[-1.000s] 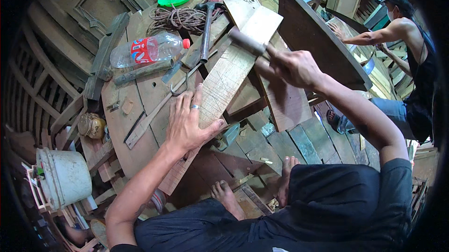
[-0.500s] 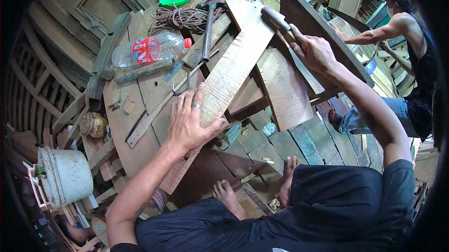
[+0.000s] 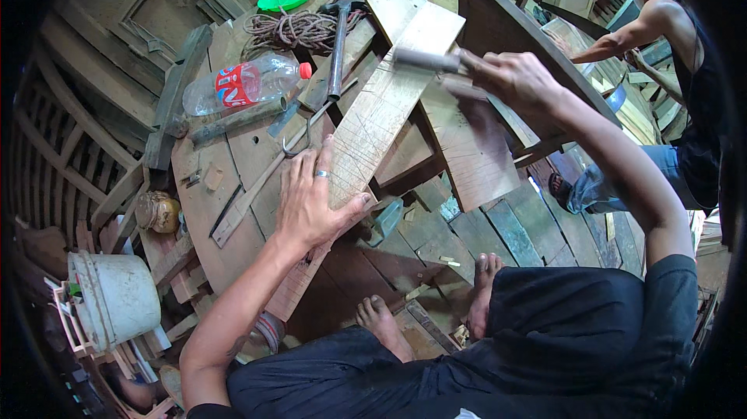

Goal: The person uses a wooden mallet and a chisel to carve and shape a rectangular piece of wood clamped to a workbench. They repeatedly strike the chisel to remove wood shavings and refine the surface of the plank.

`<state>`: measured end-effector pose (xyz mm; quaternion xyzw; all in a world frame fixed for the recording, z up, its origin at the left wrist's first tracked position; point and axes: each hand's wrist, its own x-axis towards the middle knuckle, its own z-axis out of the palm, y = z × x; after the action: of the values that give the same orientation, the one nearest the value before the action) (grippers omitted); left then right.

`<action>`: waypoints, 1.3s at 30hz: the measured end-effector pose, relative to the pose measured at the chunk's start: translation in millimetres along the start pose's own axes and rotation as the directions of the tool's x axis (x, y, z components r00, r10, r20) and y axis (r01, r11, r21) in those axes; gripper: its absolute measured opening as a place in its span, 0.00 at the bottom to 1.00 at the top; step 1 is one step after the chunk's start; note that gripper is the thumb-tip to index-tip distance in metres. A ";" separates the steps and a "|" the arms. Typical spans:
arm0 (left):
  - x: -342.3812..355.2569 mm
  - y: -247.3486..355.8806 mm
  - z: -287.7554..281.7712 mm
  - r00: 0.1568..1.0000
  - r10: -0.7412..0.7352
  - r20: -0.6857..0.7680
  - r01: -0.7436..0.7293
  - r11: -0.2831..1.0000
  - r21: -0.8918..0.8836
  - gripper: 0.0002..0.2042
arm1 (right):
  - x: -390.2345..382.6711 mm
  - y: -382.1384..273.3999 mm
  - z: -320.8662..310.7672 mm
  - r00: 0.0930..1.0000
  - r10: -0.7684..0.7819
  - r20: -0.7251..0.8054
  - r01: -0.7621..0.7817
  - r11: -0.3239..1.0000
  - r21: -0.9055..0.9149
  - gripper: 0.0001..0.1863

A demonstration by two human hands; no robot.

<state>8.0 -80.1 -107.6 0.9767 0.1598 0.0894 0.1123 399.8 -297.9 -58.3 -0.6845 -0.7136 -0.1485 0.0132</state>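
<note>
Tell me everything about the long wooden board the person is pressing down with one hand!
The board is a long, flat plank of pale, rough wood with faint lines across its face. It lies slanted on a round wooden table, running from the lower left up to the far right, where its end sticks out past the table edge. The left hand, wearing a ring, lies flat on its lower part. The right hand holds a blurred tool with a pale, round handle over its upper end.

Your plank is pale, scored with lines, lying diagonally across the bench; your tool hangs blurred over its far end.
</note>
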 end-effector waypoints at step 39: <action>2.7 -0.4 1.8 1.000 0.005 0.023 -0.004 0.999 -0.050 0.57 | 4.5 -13.9 5.7 0.887 0.436 0.150 -0.440 0.898 -0.011 0.32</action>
<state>10.9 -79.2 -109.0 0.9748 0.1541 0.0824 0.1384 387.0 -292.5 -65.5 -0.8368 -0.5414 -0.0819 0.0009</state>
